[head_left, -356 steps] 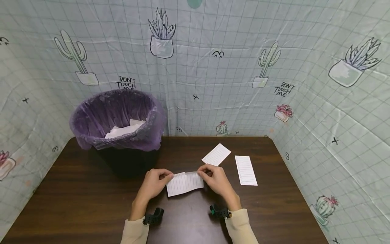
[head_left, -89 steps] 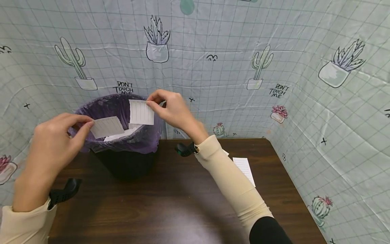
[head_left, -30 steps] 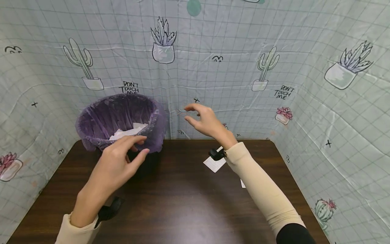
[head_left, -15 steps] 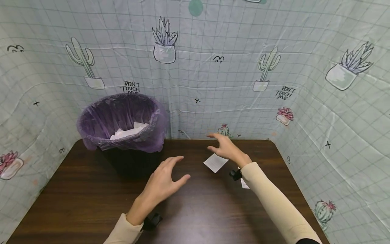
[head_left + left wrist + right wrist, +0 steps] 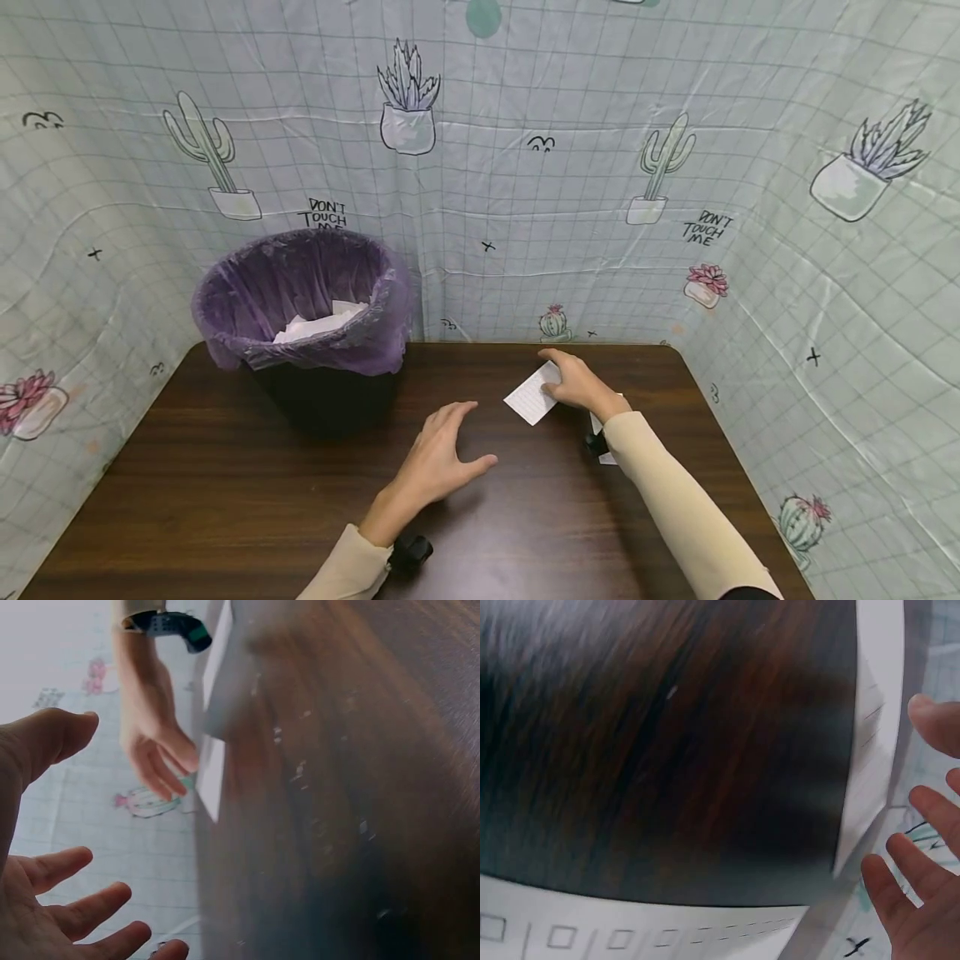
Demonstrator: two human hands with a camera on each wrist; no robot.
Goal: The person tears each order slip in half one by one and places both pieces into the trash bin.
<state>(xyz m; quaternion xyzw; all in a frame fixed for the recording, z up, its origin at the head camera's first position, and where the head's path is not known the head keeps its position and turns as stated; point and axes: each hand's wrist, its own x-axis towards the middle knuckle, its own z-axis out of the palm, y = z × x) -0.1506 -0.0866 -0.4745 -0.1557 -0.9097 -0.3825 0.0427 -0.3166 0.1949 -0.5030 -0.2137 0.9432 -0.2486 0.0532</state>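
right hand [image 5: 580, 386] hangs over one end of a lined card [image 5: 533, 397].

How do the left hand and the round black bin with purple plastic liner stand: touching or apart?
Apart: the head view shows dark brown tabletop between the left hand and bin.

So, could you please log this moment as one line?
left hand: empty, over table | right hand: empty, at far paper, touch unclear | near paper: partly hidden | bin: papers inside

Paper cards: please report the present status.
Left hand empty, over table. Right hand empty, close to farther card. Nearer card partly hidden by right arm.
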